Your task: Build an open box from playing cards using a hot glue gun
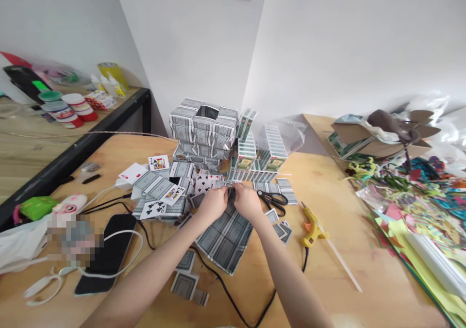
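My left hand (214,202) and my right hand (247,201) are close together at the far end of a panel of joined playing cards (224,238). The fingers of both hands are closed in a pinch at its far edge; the fingertips are partly hidden. The panel's grey patterned backs face up. Just beyond my left hand lie face-up playing cards (204,185). Black-handled scissors (274,200) rest to the right of my right hand. Loose cards (282,232) are scattered nearby.
A stacked card structure (204,129) stands at the back, beside card boxes (273,148). A yellow glue gun (310,228) with a clear stick lies right, its black cable (233,299) crossing the front. At left are a dark phone (105,255) and a card pile (156,185). Paper scraps (418,197) cover the far right.
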Demonstrator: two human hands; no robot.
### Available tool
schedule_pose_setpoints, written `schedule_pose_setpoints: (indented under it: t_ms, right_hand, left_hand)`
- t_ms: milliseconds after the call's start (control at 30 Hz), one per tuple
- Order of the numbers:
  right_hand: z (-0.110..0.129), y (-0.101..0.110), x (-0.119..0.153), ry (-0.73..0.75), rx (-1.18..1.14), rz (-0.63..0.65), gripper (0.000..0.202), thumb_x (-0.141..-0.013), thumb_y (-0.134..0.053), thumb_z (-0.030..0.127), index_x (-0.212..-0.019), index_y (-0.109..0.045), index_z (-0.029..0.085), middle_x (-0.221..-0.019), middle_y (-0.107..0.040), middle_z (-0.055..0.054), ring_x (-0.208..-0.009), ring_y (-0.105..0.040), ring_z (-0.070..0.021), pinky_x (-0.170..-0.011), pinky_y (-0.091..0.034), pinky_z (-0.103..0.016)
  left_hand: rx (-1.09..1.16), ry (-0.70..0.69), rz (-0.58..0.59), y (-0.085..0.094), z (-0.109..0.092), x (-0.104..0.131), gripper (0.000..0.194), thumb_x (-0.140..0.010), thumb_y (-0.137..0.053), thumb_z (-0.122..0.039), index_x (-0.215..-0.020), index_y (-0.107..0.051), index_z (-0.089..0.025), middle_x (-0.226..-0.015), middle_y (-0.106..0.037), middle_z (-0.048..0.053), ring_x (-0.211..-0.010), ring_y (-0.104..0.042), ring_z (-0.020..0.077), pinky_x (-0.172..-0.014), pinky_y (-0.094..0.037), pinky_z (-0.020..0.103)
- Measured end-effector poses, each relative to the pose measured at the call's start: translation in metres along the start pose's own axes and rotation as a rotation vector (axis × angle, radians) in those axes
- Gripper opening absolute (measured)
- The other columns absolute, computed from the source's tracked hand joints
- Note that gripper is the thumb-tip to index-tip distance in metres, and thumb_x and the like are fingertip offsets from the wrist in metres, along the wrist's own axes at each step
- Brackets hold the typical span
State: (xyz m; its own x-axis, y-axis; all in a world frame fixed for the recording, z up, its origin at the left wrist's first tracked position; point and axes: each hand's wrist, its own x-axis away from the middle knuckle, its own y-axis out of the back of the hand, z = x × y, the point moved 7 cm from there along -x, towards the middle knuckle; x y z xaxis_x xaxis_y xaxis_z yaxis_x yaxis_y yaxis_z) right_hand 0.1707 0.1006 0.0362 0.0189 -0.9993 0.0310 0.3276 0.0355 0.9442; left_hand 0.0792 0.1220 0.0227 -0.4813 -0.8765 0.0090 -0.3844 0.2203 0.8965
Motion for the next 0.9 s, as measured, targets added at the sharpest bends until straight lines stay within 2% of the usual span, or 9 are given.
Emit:
schedule_pose_setpoints:
  t_ms: [167,233,367,433,533,667,767,833,900]
  right_hand:
    - [-0.002,0.009,0.001,-0.026,0.012,-0.013,0.031,-0.083,-0.039,0.013,-0.107,-0.058,0.017,-0.103,-0.064,-0.01,-0.098,-0.058,-0.0183,-0.08,-0.041,-0.025]
    - [-0.01,0.016,0.004,-0.06,-0.035,-0.065,0.029,-0.085,-0.039,0.017,-0.106,-0.059,0.018,-0.104,-0.064,-0.01,-0.1,-0.057,-0.0181,-0.082,-0.041,-0.026]
    - [-0.044,0.036,0.024,-0.167,-0.298,-0.257,0.028,-0.084,-0.041,0.024,-0.103,-0.06,0.018,-0.102,-0.066,-0.007,-0.092,-0.061,-0.0176,-0.081,-0.045,-0.027]
    - [-0.066,0.042,0.041,-0.253,-0.446,-0.354,0.03,-0.082,-0.041,0.028,-0.101,-0.061,0.017,-0.099,-0.067,-0.007,-0.086,-0.063,-0.0178,-0.079,-0.047,-0.029]
    - [-0.092,0.04,0.067,-0.377,-0.574,-0.412,0.033,-0.079,-0.043,0.035,-0.099,-0.061,0.017,-0.096,-0.068,-0.008,-0.083,-0.064,-0.0193,-0.078,-0.048,-0.031]
    - [-0.11,0.025,0.094,-0.484,-0.642,-0.378,0.037,-0.075,-0.046,0.042,-0.099,-0.061,0.017,-0.093,-0.069,-0.008,-0.083,-0.064,-0.0221,-0.074,-0.049,-0.033]
    - [-0.128,0.019,0.119,-0.638,-0.576,-0.362,0.036,-0.075,-0.044,0.046,-0.091,-0.061,0.019,-0.077,-0.07,-0.008,-0.073,-0.065,-0.0233,-0.066,-0.049,-0.033]
    - [-0.15,0.021,0.143,-0.804,-0.408,-0.353,0.036,-0.077,-0.04,0.05,-0.076,-0.061,0.021,-0.065,-0.068,-0.008,-0.066,-0.064,-0.0248,-0.061,-0.047,-0.034]
    - [-0.173,0.022,0.168,-0.939,-0.242,-0.317,0.042,-0.077,-0.036,0.056,-0.072,-0.06,0.022,-0.062,-0.066,-0.009,-0.067,-0.063,-0.0279,-0.059,-0.045,-0.037]
  left_hand:
    - [0.037,0.009,-0.016,0.003,0.0,0.002,0.027,-0.085,-0.036,-0.02,-0.095,-0.061,-0.016,-0.086,-0.068,0.011,-0.08,-0.064,0.0212,-0.074,-0.046,0.031]
    - [0.058,0.019,-0.036,0.003,0.003,0.002,0.028,-0.085,-0.038,-0.02,-0.1,-0.061,-0.016,-0.091,-0.068,0.011,-0.082,-0.064,0.0207,-0.077,-0.046,0.031]
    - [0.205,0.054,-0.096,0.002,0.012,0.0,0.032,-0.081,-0.043,-0.017,-0.111,-0.055,-0.014,-0.102,-0.066,0.01,-0.09,-0.063,0.0189,-0.084,-0.046,0.031]
    - [0.331,0.027,-0.11,0.002,0.014,-0.003,0.038,-0.077,-0.044,-0.012,-0.114,-0.052,-0.015,-0.106,-0.065,0.008,-0.096,-0.061,0.0165,-0.088,-0.045,0.029]
    - [0.456,-0.039,-0.092,0.003,0.013,-0.005,0.043,-0.073,-0.043,-0.006,-0.114,-0.052,-0.017,-0.11,-0.063,0.005,-0.099,-0.059,0.0137,-0.09,-0.045,0.027]
    - [0.432,-0.04,-0.113,0.005,0.011,-0.002,0.039,-0.074,-0.042,-0.007,-0.109,-0.056,-0.018,-0.112,-0.062,0.005,-0.1,-0.058,0.0153,-0.092,-0.045,0.031]
    - [0.433,-0.033,-0.145,0.006,0.011,0.001,0.039,-0.073,-0.042,-0.006,-0.107,-0.057,-0.017,-0.112,-0.062,0.004,-0.102,-0.057,0.0154,-0.093,-0.044,0.031]
    - [0.453,-0.023,-0.159,0.006,0.012,0.002,0.038,-0.072,-0.042,-0.005,-0.105,-0.058,-0.017,-0.111,-0.062,0.004,-0.102,-0.057,0.0148,-0.093,-0.044,0.031]
    - [0.49,0.002,-0.171,0.004,0.014,0.002,0.038,-0.072,-0.042,-0.004,-0.104,-0.058,-0.017,-0.11,-0.062,0.005,-0.1,-0.058,0.0144,-0.093,-0.044,0.03]
